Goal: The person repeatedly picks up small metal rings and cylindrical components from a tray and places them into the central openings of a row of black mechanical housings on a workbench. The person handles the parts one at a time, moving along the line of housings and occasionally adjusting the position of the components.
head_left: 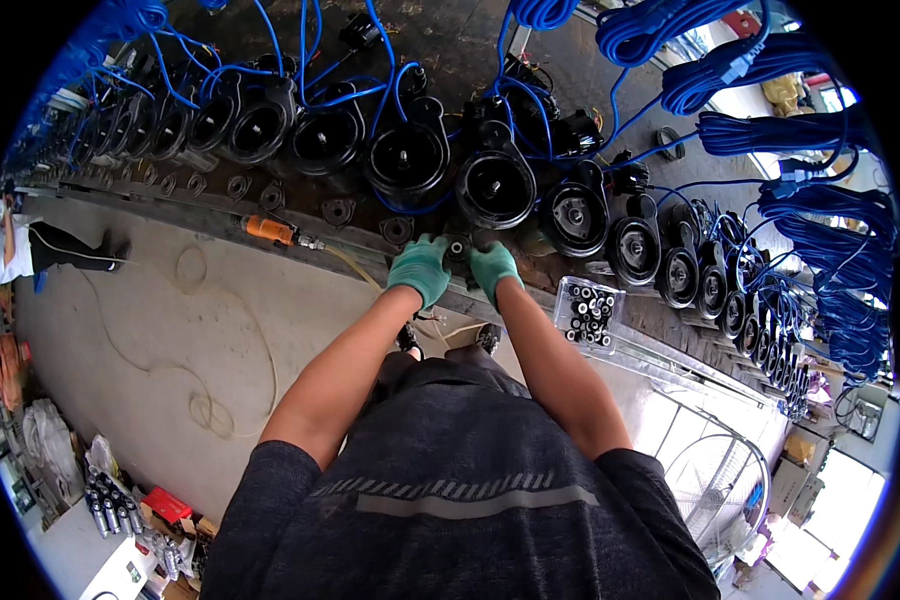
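A pale grey concrete floor (150,340) spreads across the left of the frame, with plastic sacks (48,450) and a red box (167,504) at the lower left. A long, dark, stained surface (450,40) crosses the top. At the lower right, a wire-caged fan (712,437) stands near glaring white light (850,515).

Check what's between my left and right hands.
Head view: a small, dark round part with a ringed centre sits between the left hand and right hand.
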Demonstrator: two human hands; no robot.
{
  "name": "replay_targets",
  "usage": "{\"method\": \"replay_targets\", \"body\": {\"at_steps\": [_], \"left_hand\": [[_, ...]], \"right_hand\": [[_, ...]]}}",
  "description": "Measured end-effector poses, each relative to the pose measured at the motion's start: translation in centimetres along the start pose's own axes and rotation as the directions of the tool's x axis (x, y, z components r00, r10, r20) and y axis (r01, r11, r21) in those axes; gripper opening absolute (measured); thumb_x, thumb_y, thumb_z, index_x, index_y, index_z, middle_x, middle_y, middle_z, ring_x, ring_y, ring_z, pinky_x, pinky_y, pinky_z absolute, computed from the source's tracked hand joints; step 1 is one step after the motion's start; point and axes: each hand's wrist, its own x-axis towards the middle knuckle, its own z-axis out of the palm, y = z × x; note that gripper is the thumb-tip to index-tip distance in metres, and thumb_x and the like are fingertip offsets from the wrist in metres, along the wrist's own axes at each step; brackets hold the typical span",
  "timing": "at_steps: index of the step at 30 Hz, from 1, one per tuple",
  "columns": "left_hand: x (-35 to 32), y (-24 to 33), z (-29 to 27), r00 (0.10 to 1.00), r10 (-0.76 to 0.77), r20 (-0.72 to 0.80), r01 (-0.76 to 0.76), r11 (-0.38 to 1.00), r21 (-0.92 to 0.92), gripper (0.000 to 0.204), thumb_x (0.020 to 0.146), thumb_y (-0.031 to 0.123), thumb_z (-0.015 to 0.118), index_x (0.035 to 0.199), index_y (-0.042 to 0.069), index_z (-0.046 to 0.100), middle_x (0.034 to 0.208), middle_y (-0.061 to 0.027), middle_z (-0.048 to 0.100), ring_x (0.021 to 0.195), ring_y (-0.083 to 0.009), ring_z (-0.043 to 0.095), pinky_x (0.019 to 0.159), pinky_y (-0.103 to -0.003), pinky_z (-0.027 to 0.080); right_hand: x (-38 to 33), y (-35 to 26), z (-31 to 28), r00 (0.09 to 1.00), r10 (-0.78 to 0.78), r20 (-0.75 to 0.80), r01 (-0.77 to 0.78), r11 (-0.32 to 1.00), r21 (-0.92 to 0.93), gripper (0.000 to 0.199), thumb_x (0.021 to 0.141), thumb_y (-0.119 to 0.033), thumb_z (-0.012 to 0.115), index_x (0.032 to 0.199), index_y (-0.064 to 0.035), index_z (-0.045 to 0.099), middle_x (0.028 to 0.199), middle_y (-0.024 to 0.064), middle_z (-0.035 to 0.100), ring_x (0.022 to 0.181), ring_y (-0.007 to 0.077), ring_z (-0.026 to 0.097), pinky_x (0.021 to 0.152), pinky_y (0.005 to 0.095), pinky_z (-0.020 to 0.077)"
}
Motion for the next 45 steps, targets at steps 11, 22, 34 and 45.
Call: {"method": "replay_targets", "body": {"at_steps": [11,22,34,45], "left_hand": [[-1.2,1.0,-0.7,0.999,-0.038,0.029,0.041,0.989,-0.139,0.061,0.091,0.01,0.061,0.15,0.01,0.046,0.128,-0.0222,0.065,0.12,-0.0417,0.061,0.104,-0.051,0.049],[-7.7,-8.8,4.9,0.969,-0.123,-0.214,-0.07,0.696,-0.715,0.056,0.096,0.006,0.061,0.149,0.012,0.045,0.124,-0.0134,0.07,0.105,-0.0253,0.069,0.092,-0.035,0.054],[-18.8,-14.3,7.0,0.83,-0.548,0.107,0.361,0.381,-0.851,0.047,0.1,0.004,0.054,0.146,0.013,0.047,0.119,-0.0094,0.072,0.089,-0.0173,0.067,0.073,-0.034,0.055],[-19.6,-13.9,8.6,0.796,-0.592,0.126,0.361,0.298,-0.883,0.048,0.1,0.005,0.055,0.146,0.016,0.047,0.119,-0.0099,0.072,0.087,-0.0175,0.068,0.07,-0.035,0.055]], "right_hand": [[0.7,4.9,2.1,0.993,0.11,-0.04,-0.087,0.922,0.376,0.029,0.087,-0.013,0.073,0.112,0.0004,0.072,0.1,0.0132,0.077,0.082,0.0198,0.067,0.077,0.0361,0.0541],[-10.7,-2.8,-5.4,0.87,-0.411,-0.273,0.47,0.86,0.2,0.013,0.086,-0.002,0.071,0.099,-0.001,0.069,0.087,0.0109,0.073,0.074,0.0175,0.07,0.07,0.0323,0.0581],[-5.8,-10.5,-8.2,0.298,-0.907,-0.297,0.647,0.421,-0.635,0.014,0.084,-0.01,0.07,0.096,-0.0083,0.065,0.1,0.0135,0.064,0.085,0.0362,0.067,0.066,0.0468,0.058],[-13.2,-4.1,-13.1,0.583,-0.767,-0.269,0.697,0.642,-0.321,0.022,0.083,-0.003,0.067,0.104,-0.0058,0.068,0.108,0.0167,0.066,0.098,0.0379,0.065,0.085,0.0477,0.0541]]}}
